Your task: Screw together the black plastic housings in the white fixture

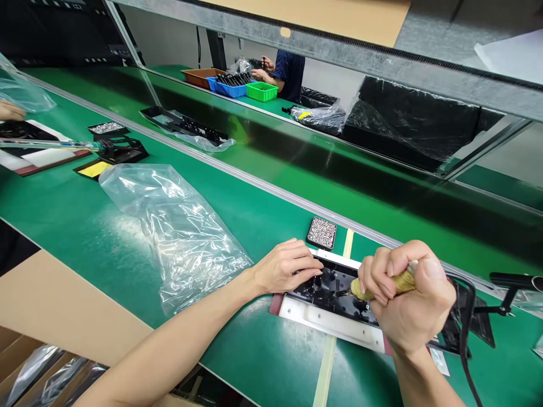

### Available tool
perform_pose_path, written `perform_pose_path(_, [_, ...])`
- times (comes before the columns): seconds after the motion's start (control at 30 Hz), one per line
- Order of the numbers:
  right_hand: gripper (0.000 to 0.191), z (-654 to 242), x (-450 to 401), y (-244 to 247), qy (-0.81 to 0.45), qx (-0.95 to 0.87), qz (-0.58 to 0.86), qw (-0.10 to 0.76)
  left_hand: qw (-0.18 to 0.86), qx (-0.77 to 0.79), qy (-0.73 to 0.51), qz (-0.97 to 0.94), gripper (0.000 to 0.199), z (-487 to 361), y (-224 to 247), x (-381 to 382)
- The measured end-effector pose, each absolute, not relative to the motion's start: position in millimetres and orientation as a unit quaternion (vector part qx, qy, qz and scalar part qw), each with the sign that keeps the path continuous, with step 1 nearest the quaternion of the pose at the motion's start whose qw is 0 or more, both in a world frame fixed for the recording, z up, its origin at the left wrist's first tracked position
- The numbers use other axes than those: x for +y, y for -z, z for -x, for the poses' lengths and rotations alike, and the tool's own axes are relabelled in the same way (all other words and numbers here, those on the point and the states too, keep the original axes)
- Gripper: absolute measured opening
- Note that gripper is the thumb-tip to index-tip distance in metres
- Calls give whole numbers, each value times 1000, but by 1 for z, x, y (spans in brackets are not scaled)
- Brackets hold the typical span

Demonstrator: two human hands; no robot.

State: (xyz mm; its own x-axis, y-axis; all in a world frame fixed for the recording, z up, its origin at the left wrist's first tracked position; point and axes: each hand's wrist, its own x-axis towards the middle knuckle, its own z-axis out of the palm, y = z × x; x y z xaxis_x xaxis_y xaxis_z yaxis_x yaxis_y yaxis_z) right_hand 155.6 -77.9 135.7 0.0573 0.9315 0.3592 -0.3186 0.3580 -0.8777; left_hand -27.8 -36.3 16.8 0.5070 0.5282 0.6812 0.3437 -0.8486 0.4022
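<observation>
A long black plastic panel (328, 285) with moulded posts lies in a white fixture (331, 322) with dark red ends. My left hand (291, 264) rests on the panel's left part, fingers stretched out and slightly bent, fingertips touching it. What lies under those fingers is hidden. My right hand (409, 294) is wrapped in a fist around a yellow-handled tool (360, 289), whose thin metal tip points down-left at the panel. The tool's back end is mostly hidden in the fist. Just behind the fixture stands a small black tray (321, 233) of tiny silvery metal pieces.
A clear plastic bag (186, 237) lies left of my forearm. A black cord (466, 316) and a black stand (507, 294) are at the right. Another person's hand (12, 111) is at the far left. Across the bench, a co-worker (288, 73) stands behind coloured bins (262, 91).
</observation>
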Motion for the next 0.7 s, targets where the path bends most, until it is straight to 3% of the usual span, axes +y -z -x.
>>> perform_pose_path(0.7, [40, -153, -77, -136, -472, -491, 314, 662, 72, 250, -438, -861, 15, 26, -20, -40])
